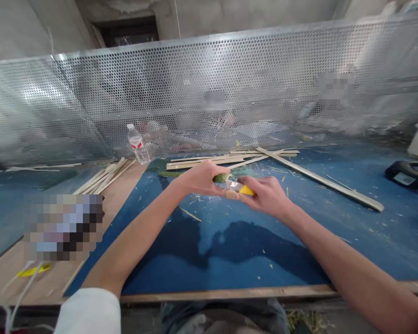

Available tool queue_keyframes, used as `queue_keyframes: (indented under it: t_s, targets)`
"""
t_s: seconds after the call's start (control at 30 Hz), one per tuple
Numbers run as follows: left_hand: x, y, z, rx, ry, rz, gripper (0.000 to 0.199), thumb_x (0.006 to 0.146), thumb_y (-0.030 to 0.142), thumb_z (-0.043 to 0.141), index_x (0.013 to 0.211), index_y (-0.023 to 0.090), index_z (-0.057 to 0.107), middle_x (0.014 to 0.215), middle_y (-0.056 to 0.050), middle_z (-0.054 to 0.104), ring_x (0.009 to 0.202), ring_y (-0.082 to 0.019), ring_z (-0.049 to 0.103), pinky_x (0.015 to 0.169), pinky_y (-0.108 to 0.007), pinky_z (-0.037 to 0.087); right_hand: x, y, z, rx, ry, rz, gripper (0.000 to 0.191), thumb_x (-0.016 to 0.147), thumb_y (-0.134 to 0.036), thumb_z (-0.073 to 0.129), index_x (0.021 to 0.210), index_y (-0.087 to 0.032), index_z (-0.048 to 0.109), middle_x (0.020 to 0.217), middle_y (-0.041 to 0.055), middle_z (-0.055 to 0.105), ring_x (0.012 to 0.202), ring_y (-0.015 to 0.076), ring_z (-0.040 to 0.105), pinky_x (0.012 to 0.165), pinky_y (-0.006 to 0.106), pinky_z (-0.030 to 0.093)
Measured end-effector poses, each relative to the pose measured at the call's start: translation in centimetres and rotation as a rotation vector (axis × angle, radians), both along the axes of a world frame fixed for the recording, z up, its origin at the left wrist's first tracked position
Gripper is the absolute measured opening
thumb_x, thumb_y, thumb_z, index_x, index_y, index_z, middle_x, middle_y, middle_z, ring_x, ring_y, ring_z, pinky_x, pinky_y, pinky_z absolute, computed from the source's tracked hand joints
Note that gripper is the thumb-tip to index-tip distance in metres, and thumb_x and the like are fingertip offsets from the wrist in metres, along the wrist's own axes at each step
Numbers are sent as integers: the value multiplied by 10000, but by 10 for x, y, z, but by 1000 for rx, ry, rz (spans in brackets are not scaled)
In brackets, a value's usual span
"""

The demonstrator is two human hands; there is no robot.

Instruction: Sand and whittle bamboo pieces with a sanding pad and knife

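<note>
My left hand (204, 178) is closed around a green bamboo strip (222, 177). One end of it shows beyond my fingers on the right, and a green length appears behind my wrist. My right hand (270, 195) grips a yellow utility knife (246, 190), its metal front pointing left at the strip's end. Knife and strip meet between my two hands, above the blue mat (237, 269). Exactly where the blade touches is too small to tell. Beyond my hands lie several pale bamboo strips (198, 161).
A long split bamboo piece (320, 178) lies at right, near a black object (406, 175). A water bottle (138, 144) stands at the back left, by more strips (102, 178). A perforated metal screen (181, 88) closes off the far side, with people beyond. Shavings litter the mat.
</note>
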State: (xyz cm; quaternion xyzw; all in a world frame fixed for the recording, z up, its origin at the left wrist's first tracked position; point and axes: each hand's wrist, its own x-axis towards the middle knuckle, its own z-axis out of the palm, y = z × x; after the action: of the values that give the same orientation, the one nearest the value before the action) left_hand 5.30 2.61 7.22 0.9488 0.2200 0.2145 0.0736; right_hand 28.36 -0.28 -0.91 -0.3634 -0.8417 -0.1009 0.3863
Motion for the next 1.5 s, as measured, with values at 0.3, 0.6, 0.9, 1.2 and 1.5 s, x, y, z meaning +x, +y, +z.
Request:
queue_keyframes:
  t_s: [0.3, 0.6, 0.9, 1.2, 1.5]
  targets:
    - [1, 1, -4, -9, 45, 33, 532, 730, 617, 735, 662, 214, 395, 539, 85, 331, 544, -90, 248, 500, -267, 221, 3, 0, 5, 38, -83, -40, 469, 940, -661, 504, 955, -242, 715, 694, 35, 704, 589, 157, 593, 558, 288, 321]
    - [3, 1, -3, 83, 31, 72, 488, 813, 631, 683, 705, 212, 458, 585, 51, 456, 557, -101, 347, 536, -270, 293, -1, 0, 0, 125, -61, -101, 457, 1007, -573, 416, 968, -211, 693, 709, 44, 721, 561, 154, 606, 561, 285, 340]
    - [3, 3, -4, 142, 3, 34, 452, 853, 600, 669, 730, 197, 503, 613, 51, 479, 564, -93, 352, 539, -256, 301, -8, -2, -7, 118, -15, -110, 432, 1038, -532, 364, 867, -210, 595, 637, 18, 661, 493, 136, 551, 521, 267, 260]
    - [3, 4, -5, 75, 7, 37, 425, 842, 545, 699, 719, 200, 482, 578, 71, 417, 548, -91, 312, 535, -253, 278, -16, -5, -11, -55, 73, -98, 392, 1008, -568, 374, 818, -241, 481, 592, -16, 588, 484, 132, 514, 512, 246, 244]
    - [6, 4, -4, 39, 12, 38, 405, 823, 437, 720, 685, 202, 421, 566, 82, 384, 541, -81, 285, 538, -258, 251, -31, -5, -23, -153, 262, -44, 302, 979, -498, 436, 799, -255, 436, 520, -68, 474, 434, 104, 371, 473, 219, 270]
